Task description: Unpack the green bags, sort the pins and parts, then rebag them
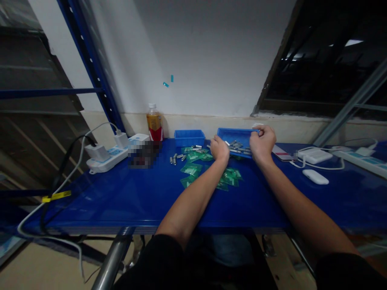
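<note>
A plain white wall rises behind a glossy blue worktable, with a pale beige band along the wall's foot. On the left stands a blue steel rack upright with punched holes, and a blue crossbeam runs off from it. At right a dark-framed window shows blackness and what may be a reflected ceiling light. A grey metal strut slants across it. The floor is pale beige, and the room is dim.

No legible text or labels anywhere.
</note>
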`<state>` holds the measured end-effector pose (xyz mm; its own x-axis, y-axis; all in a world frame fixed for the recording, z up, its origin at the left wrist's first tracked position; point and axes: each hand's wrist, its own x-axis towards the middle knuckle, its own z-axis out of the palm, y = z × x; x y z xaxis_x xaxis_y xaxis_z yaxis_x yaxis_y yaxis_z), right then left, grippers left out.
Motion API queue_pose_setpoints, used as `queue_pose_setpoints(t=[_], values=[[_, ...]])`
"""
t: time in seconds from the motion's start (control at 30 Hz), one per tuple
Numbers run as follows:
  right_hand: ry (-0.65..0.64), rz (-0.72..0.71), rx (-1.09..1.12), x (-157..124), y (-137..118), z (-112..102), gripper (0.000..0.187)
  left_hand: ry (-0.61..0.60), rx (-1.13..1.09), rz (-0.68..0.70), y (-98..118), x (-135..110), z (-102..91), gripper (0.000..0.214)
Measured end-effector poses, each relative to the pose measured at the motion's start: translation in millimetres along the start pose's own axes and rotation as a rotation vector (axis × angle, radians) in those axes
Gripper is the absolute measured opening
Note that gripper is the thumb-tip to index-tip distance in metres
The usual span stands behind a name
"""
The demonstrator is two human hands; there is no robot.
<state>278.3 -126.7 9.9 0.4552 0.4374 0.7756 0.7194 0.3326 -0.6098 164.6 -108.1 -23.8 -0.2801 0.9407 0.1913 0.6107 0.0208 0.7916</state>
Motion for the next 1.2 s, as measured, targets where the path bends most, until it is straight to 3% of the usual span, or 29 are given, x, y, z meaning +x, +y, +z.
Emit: queue_pose_setpoints(t=[0.13, 0.23, 0.43, 0.57, 0.7, 0.83, 1.03, 1.2], values=[[0.002, -0.008, -0.032, 0.4, 5.7, -5.2, 0.018, -0.071, 0.089, 0.091, -0.3, 0.2, -0.5, 0.065], [0.008, -0.017, -0.055, 2.9, 11.2, -10.7, 0.017, -0.157, 0.177, 0.234, -3.6, 5.3, -8.2, 0.058], [0.045, -0.041, -0.086, 5.8, 22.9, -13.7, 0.017, -0.307, 0.390, 0.634, -34.3, 14.4, -54.1, 0.039], [0.056, -0.036, -0.092, 8.7, 25.6, -11.5, 0.018, -0.379, 0.499, 0.812, -52.6, 4.4, -75.9, 0.047], [0.122, -0.019, -0.120, 15.7, 29.1, -15.1, 0.020, -0.452, 0.549, 0.905, -43.3, -1.6, -59.3, 0.055], [0.149, 0.006, -0.142, 20.9, 36.1, -22.8, 0.020, -0.543, 0.605, 0.879, -28.8, 5.2, -35.4, 0.061], [0.187, 0.065, -0.143, 30.0, 48.9, -27.6, 0.019, -0.580, 0.641, 0.831, -16.4, 3.4, -31.3, 0.070], [0.252, 0.098, -0.128, 36.0, 51.1, -32.9, 0.020, -0.664, 0.654, 0.816, 3.6, -5.0, -14.2, 0.071]])
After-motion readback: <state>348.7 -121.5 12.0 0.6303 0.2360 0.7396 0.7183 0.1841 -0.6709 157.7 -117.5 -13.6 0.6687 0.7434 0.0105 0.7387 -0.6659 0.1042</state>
